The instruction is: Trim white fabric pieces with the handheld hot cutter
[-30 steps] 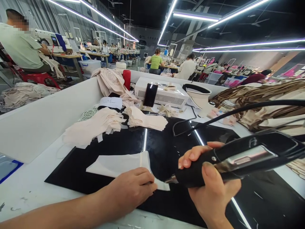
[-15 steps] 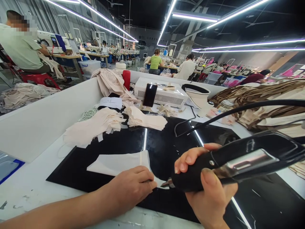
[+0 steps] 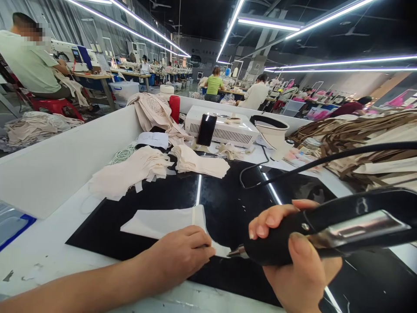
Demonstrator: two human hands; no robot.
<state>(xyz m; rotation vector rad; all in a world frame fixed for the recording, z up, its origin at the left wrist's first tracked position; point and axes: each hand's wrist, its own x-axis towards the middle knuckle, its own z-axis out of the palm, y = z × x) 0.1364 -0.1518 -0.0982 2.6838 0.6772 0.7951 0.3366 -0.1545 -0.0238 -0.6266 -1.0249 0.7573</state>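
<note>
A white fabric piece (image 3: 153,222) lies flat on the shiny black mat (image 3: 104,230), with a pale strip across it and a narrow end curving right. My left hand (image 3: 187,254) presses on that narrow end, its fingers pinched together. A small dark thing shows between the fingertips, too hidden to name. My right hand (image 3: 302,261) is wrapped round a black corded hand tool (image 3: 270,241) with a pointed metal tip. This tip touches or nearly touches the right end of the fabric, just right of my left fingertips.
Behind the mat are stacked cream fabric pieces (image 3: 198,163), a phone (image 3: 206,129) propped upright and a white vented box (image 3: 234,134). A black cable (image 3: 312,164) arches across the right side. A low white wall (image 3: 71,161) borders the left. Co-workers sit farther off.
My right hand and the black tool have moved right, the tip shifting slightly right along the fabric's end. My left hand and the fabric keep their places.
</note>
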